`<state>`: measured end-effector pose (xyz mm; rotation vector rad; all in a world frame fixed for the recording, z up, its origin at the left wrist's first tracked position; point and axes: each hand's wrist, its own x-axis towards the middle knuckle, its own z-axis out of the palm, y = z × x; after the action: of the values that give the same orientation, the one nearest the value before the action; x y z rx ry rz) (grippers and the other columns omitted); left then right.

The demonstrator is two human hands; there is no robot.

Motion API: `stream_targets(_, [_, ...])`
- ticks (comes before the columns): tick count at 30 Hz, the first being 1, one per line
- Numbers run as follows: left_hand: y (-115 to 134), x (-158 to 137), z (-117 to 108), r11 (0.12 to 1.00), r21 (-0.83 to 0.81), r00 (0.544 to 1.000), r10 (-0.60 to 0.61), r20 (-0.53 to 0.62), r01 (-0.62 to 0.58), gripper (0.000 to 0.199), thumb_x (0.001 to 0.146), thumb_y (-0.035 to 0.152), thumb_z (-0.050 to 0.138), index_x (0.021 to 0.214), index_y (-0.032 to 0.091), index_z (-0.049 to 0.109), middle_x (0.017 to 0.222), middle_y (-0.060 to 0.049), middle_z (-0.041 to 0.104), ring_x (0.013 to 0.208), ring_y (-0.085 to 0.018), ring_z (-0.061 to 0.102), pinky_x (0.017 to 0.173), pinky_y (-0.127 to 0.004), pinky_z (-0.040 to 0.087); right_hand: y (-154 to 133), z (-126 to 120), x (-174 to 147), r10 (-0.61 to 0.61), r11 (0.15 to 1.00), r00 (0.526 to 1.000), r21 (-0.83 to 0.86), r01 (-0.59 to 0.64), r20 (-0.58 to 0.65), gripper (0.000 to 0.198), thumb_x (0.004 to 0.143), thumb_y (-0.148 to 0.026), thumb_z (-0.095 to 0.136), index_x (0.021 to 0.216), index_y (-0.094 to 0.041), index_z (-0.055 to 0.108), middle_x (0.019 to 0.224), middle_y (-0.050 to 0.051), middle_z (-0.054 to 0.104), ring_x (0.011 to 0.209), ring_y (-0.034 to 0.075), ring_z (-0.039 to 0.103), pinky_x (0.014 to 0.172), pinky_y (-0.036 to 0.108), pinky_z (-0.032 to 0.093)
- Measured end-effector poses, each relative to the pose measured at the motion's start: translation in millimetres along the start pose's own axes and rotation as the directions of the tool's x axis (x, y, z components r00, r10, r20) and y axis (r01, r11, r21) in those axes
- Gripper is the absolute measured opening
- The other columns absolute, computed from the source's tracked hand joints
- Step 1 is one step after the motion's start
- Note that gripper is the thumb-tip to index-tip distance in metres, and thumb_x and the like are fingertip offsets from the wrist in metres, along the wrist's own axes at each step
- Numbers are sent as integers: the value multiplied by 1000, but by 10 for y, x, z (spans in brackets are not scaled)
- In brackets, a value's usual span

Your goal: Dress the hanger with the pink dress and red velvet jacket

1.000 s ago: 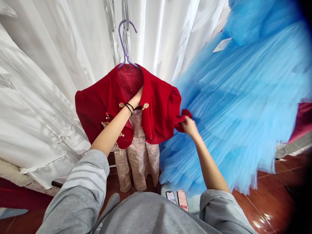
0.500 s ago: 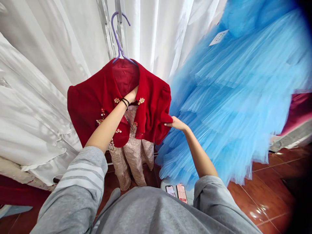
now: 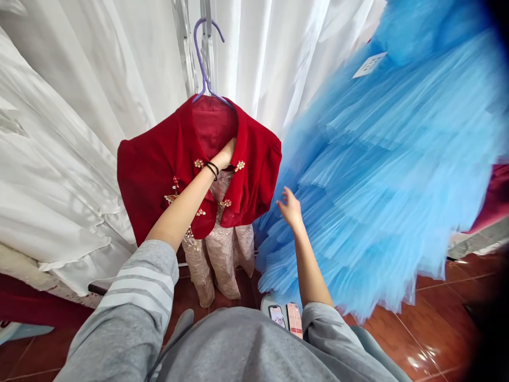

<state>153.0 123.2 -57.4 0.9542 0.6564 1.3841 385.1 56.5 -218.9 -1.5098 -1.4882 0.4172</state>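
Red velvet jacket [image 3: 177,148] hung up, front unfastened

The jacket hangs before you on a purple hanger [image 3: 203,58], its hook close against a metal upright [image 3: 186,48]. A pale pink brocade skirt [image 3: 217,260] shows below and through the gap in the jacket's front. Your left hand [image 3: 227,153] reaches in at the neckline; its fingers are hidden behind the lapel, so whether they grip anything cannot be told. Your right hand [image 3: 289,207] holds nothing: its fingers are loosely spread, just beside the jacket's sleeve and in front of a tiered blue tulle dress [image 3: 382,175].

As for progress, the jacket is already on the hanger, with its collar standing and both shoulders spread. The arranging looks partly done at best: the front edges stand apart, the flower-shaped clasps [image 3: 239,166] are unjoined, and the hem on your right looks bunched. How much more it needs is not clear from here.

No brand shows on the jacket. A white card [image 3: 369,64] on the blue dress carries dark marks too small to read. Near your lap, a smartphone [image 3: 277,316] and a second phone [image 3: 295,319] have lit screens, their text illegible.
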Motion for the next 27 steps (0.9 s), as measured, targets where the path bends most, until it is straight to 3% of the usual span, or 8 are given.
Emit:
stream_targets(3, [26,-50,1,995,88,999,39,-2,-39,22,94,8,51,75,15,61,71,3,66,75,-12,66,81,-23,52,-413,22,227,-193,972,935,70,223,-297,46,91,-32,51,134,-16,52,132,15,61,116,22,60,102,40,49])
stream_targets(8, [56,-73,8,971,231,998,64,4,-63,21,88,10,62,68,16,58,62,4,62,63,-11,61,74,-23,52,-855,95,316,-195,978,958,26,205,-208,23,89,-35,51,86,-15,61,88,12,68,82,22,60,85,39,50])
stream_targets(12, [42,-105,44,971,231,997,67,-47,-54,25,89,14,61,66,17,56,56,4,58,62,-12,60,72,-23,53,-721,-23,70,-278,958,837,-70,278,-471,34,97,-37,34,86,-16,60,92,14,66,89,23,59,90,40,47])
stream_targets(16, [32,-108,106,972,217,993,106,-59,-90,18,91,19,58,74,17,61,65,1,63,78,-17,66,79,-30,56,-629,7,-51,-114,983,985,-160,92,-130,29,94,-28,38,89,-14,62,91,17,66,91,28,61,91,46,48])
stream_targets(18, [67,-124,144,953,259,984,175,-32,-161,6,87,19,64,81,17,65,73,0,69,86,-19,67,83,-33,56,-762,73,-102,-127,972,991,-206,114,-50,30,93,-27,41,105,-11,63,104,20,66,103,31,60,96,50,47])
stream_targets(20, [140,-209,177,896,354,959,283,7,-267,0,83,16,68,84,16,68,80,-2,71,93,-21,66,88,-33,54,-988,162,-194,-256,954,952,-202,221,-170,44,93,-30,43,132,-10,53,127,22,59,121,33,53,106,53,42])
stream_targets(23, [312,-553,166,611,626,839,528,134,-484,10,89,16,60,90,15,70,90,-6,72,103,-23,65,97,-35,51,-1322,373,-343,-415,909,877,-149,389,-242,71,93,-44,51,153,-12,29,143,22,47,130,33,46,112,53,39])
stream_targets(27, [589,-1218,-57,-76,911,635,694,340,-404,31,94,19,50,122,20,65,128,-11,64,129,-31,52,113,-52,39,-1459,671,-305,-369,929,920,-79,362,-129,77,89,-43,58,151,-8,31,132,23,54,116,32,55,98,48,50])
